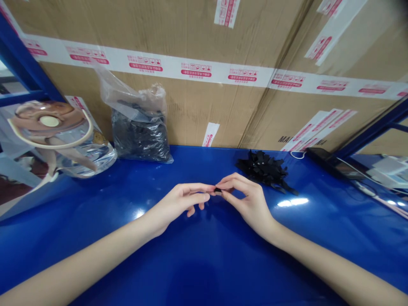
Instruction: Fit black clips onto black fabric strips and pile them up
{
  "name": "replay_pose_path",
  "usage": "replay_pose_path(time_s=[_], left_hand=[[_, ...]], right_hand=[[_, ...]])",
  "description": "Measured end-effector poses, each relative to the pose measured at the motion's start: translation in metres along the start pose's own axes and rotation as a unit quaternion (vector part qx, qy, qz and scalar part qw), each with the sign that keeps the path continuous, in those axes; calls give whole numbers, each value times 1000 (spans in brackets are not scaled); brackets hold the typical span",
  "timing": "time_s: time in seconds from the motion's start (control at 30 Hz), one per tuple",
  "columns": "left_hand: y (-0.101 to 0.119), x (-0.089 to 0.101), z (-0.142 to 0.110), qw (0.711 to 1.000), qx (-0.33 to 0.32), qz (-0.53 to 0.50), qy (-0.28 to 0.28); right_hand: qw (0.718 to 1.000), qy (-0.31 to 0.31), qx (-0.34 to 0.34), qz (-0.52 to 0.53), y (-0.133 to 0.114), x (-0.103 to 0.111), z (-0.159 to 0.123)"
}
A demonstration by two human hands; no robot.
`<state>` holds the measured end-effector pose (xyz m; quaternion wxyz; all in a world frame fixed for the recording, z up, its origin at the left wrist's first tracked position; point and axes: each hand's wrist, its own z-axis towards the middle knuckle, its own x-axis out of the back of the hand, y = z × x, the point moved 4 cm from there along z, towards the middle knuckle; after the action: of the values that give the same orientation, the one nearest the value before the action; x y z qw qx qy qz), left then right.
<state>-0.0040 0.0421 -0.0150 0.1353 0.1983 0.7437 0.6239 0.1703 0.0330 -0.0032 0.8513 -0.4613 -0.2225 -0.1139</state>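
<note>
Between the thumb and fingers of my right hand (247, 197) is pinched a small black piece (218, 190), too small to name its kind. My left hand (186, 199) meets it from the other side; its index fingertip touches or nearly touches the piece, while its thumb is stretched out below, apart from it. The remaining left fingers hang loosely underneath. Both hands are above the blue tabletop (197, 255). Just beyond my right hand lies a heap of black strip-like pieces (266, 168), with tiny light specks on some of them.
A clear plastic bag (140, 131) packed with black items stands at the back left. Beside it is a transparent water bottle (73, 140) with a carrying handle. Large taped cardboard boxes (191, 106) wall off the back. A black device (321, 159) with cables lies at the right.
</note>
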Motion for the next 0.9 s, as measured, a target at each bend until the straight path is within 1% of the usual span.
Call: replay_pose_path(time_s=[0.07, 0.13, 0.27, 0.37, 0.47, 0.53, 0.73, 0.9], left_hand=[[-3, 1, 0, 999, 20, -49, -8], [-3, 1, -1, 997, 26, -73, -17], [-1, 1, 0, 998, 23, -60, -27], [0, 5, 2, 999, 9, -30, 15], [-3, 11, 5, 998, -1, -13, 66], [-4, 12, 7, 997, -3, -7, 81], [-4, 13, 9, 995, -10, -3, 101], [-6, 12, 9, 996, -17, 10, 89]], right_hand=[[1000, 2, 13, -15, -2, 1, 0], [999, 2, 31, -23, -5, 1, 0], [998, 10, 55, -35, -9, 2, -1], [999, 20, 39, -30, -8, 5, -1], [1000, 11, 16, -23, -7, 5, 0], [1000, 3, 5, -21, -6, 5, 1], [1000, -8, 16, -23, -6, 3, 2], [998, -21, 43, -40, -5, 1, 1]])
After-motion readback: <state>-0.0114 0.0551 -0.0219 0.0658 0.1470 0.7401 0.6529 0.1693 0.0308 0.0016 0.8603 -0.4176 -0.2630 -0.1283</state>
